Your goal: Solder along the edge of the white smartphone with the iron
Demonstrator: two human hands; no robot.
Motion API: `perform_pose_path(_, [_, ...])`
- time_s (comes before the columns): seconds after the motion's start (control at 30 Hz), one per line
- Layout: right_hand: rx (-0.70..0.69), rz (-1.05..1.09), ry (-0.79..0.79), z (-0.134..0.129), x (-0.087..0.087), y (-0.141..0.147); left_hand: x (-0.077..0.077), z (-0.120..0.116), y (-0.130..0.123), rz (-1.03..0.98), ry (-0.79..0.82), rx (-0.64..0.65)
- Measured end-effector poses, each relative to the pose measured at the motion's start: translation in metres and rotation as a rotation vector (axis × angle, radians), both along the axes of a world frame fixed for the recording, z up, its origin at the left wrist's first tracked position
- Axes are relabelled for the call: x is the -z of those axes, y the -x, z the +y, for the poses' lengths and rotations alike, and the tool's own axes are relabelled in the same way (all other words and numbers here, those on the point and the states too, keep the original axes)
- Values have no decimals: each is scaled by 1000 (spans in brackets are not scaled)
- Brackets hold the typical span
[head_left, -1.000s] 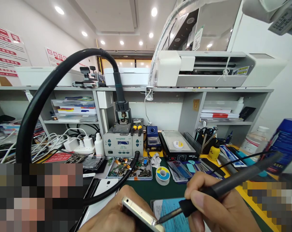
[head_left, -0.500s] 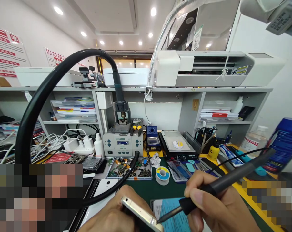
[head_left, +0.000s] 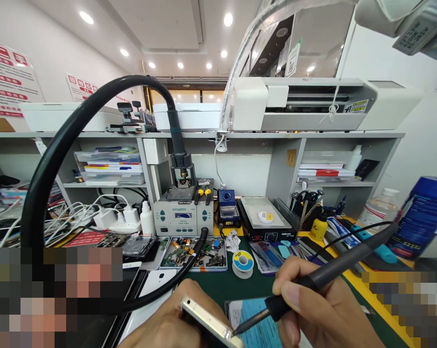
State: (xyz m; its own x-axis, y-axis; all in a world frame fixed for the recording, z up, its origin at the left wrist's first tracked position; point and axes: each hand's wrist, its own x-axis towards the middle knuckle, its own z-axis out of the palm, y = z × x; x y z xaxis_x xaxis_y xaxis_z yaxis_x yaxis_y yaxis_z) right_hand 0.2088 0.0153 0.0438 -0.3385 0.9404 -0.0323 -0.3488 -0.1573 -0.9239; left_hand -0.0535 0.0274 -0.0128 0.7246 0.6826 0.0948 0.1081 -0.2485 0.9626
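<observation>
My left hand [head_left: 178, 316] is closed round a phone [head_left: 207, 320] near the bottom edge, its pale metal side frame turned up and tilted down to the right. In my right hand [head_left: 308, 304] is a black soldering iron [head_left: 334, 266], held like a pen. The iron's dark tip touches, or nearly touches, the lower right end of the phone's frame. Beneath the tip lies a blue and white printed sheet [head_left: 254, 319] on the green mat [head_left: 211, 287]. The phone's lower end runs out of the picture.
A solder spool [head_left: 243, 263] and a tray of circuit boards [head_left: 192, 253] lie beyond my hands. Behind stand a hot-air station [head_left: 184, 217], a blue soldering station [head_left: 229, 208] and a heating plate [head_left: 267, 217]. The thick black hose [head_left: 40, 169] arches over the left side.
The view has shifted slightly. My right hand and the soldering iron have moved a little to the left; the tip stays at the phone's frame end. Both grips are unchanged.
</observation>
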Motion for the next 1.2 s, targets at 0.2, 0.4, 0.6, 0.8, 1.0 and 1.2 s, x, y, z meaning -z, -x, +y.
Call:
perform_pose_path(0.2, [-19, 2, 2, 1, 1, -1, -3, 16, -3, 19, 48, 134])
perform_pose_path(0.4, [-27, 2, 5, 0, 0, -1, -3, 17, 1, -25, 68, 162])
perform_pose_path(0.6, [-47, 35, 38, 3, 1, -1, 0, 20, 0, -61, 52, 164])
perform_pose_path(0.8, [-50, 49, 40, 4, 2, -1, 2, 19, 1, -55, 47, 169])
perform_pose_path(1.0, [-63, 37, 41, 4, 1, -2, 6, 23, 3, -44, 23, 199])
perform_pose_path(1.2, [-52, 37, 48, 3, -1, -1, 9, 26, 3, -52, 22, 224])
